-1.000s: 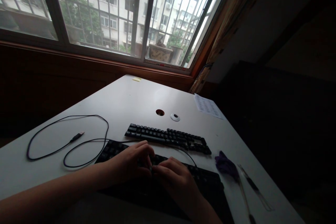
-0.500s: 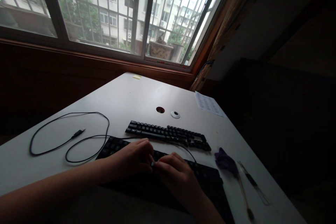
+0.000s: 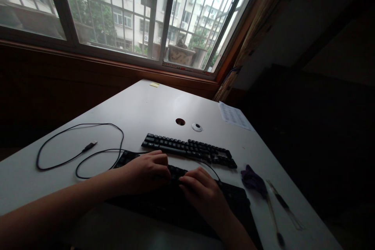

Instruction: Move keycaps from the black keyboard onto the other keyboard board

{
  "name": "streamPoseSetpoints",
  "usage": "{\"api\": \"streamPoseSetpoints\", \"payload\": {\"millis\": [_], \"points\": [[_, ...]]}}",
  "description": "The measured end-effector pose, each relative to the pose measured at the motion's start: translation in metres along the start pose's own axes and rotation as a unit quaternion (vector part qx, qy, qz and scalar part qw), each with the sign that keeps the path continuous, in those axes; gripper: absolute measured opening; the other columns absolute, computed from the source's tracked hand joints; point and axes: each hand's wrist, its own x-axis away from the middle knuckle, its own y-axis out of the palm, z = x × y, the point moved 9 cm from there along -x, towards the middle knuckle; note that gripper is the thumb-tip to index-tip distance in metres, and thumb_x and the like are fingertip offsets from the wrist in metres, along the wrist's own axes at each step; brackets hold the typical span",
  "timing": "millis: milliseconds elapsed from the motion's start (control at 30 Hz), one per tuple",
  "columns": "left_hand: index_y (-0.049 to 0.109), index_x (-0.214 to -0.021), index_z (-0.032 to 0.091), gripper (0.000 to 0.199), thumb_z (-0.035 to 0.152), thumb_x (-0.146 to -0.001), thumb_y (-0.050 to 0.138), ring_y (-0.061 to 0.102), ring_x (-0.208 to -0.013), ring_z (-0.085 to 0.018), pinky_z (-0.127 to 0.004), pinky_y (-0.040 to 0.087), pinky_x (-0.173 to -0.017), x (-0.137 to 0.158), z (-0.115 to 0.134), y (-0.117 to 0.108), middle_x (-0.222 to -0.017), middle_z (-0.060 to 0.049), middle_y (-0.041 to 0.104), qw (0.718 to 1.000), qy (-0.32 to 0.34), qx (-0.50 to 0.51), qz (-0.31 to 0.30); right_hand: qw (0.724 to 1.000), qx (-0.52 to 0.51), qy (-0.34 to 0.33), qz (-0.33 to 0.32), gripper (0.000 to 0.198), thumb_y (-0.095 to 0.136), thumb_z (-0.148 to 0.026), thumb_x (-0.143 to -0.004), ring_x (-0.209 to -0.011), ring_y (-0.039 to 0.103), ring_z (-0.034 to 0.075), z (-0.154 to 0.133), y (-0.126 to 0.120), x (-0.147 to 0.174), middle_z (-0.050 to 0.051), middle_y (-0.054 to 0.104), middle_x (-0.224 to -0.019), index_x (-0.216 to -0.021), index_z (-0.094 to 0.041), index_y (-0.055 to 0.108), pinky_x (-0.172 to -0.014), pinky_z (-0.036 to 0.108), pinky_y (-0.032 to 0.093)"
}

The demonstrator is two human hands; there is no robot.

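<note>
A black keyboard (image 3: 234, 194) lies in front of me, its near part dark and partly covered by my hands. My left hand (image 3: 152, 170) rests over its middle with fingers curled in; whatever they hold is hidden. Just to the right, my right hand (image 3: 202, 187) has its thumb and fingers drawn together, tips down at the keys. Anything between those tips is too small and dark to make out. Behind the keyboard, loose black keycaps (image 3: 166, 144) are laid out in keyboard order, with gaps toward the right end.
A black USB cable (image 3: 43, 168) loops on the white table (image 3: 164, 105) at left. To the right lie a purple cloth (image 3: 252, 179), a thin stick with a dark tip (image 3: 275, 224) and a wire tool with a black handle (image 3: 281, 202). Farther back are a round cable hole (image 3: 180, 122), its white cover (image 3: 197, 127) and a printed sheet (image 3: 234, 116).
My hands were together with a small keycap at the fingertips. They have since moved slightly apart, with the right fingertips now at the keys. The view has shifted slightly.
</note>
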Motion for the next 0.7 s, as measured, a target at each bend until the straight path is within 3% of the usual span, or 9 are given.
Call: {"api": "streamPoseSetpoints", "payload": {"millis": [367,700], "points": [[0.075,-0.092,0.022,0.012,0.013,-0.096,0.067,0.054,-0.081,-0.019,-0.034,0.047,-0.078,-0.002,0.019,0.005,-0.086,-0.004,0.064,0.989,0.089,-0.103,-0.052,0.995,0.061,-0.044,-0.058,0.013,0.061,-0.011,-0.1,-0.076,0.059,0.019,-0.014,0.017,-0.002,0.005,0.07,-0.086,-0.106,-0.019,0.069,-0.069,0.033,0.054],[0.075,-0.093,0.024,0.011,0.018,-0.097,0.068,0.053,-0.081,-0.02,-0.035,0.045,-0.076,0.0,0.018,0.005,-0.091,-0.005,0.065,0.989,0.089,-0.106,-0.06,0.997,0.027,-0.025,-0.066,0.015,0.063,-0.011,-0.1,-0.082,0.062,0.019,-0.008,0.014,0.0,0.006,0.075,-0.098,-0.108,-0.02,0.07,-0.072,0.033,0.055]]}}
